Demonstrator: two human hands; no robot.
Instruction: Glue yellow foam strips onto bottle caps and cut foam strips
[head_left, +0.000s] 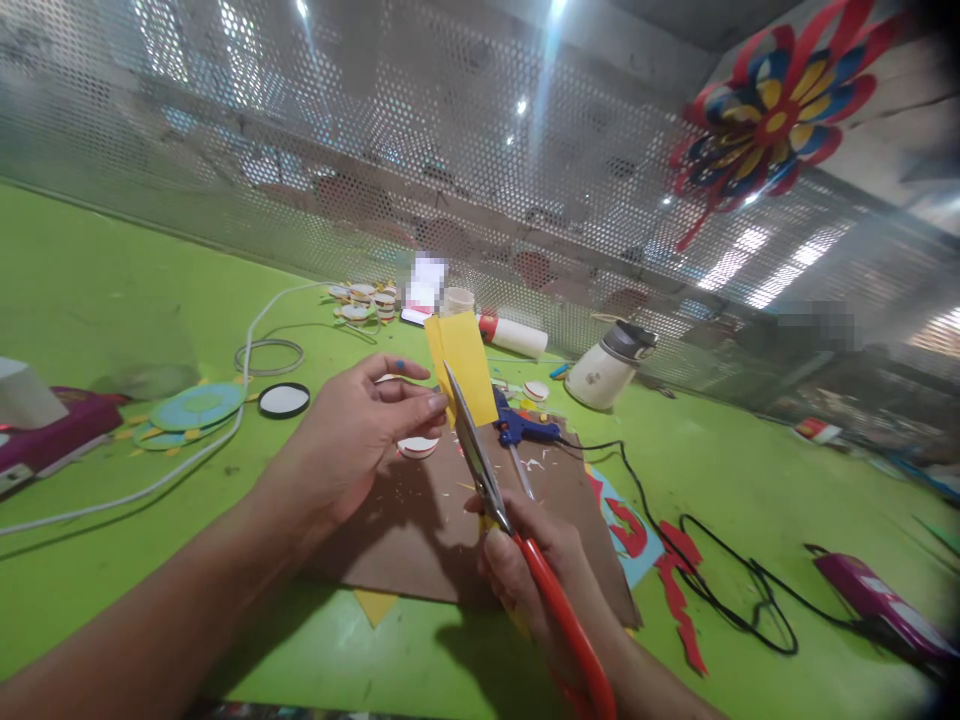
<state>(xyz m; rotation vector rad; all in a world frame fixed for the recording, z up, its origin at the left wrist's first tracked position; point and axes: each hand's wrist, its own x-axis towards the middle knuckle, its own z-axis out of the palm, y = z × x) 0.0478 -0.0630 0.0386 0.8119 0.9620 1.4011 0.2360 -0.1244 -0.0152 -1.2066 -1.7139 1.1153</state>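
Note:
My left hand (360, 425) pinches the left edge of a yellow paper sheet (472, 360) between thumb and fingers, holding it above a brown board (382, 550). In my right hand (536, 550) is a pair of scissors (484, 470) with red handles, its blades pointing up and away and overlapping the paper's lower left part. Whether the blades are parted is hard to tell. A white round piece with a red edge (418, 447) lies under my left hand. Just beyond the scissors a blue glue gun (525, 428) rests on the board.
Red paper scraps (682, 590) and a black cord lie right, near a purple power strip (870, 600). A white kettle-like jug (609, 368) stands behind. To the left are a black-rimmed lid (284, 400), blue-green discs (196, 408) and a white cable (238, 420). Perforated metal (337, 130) borders the table.

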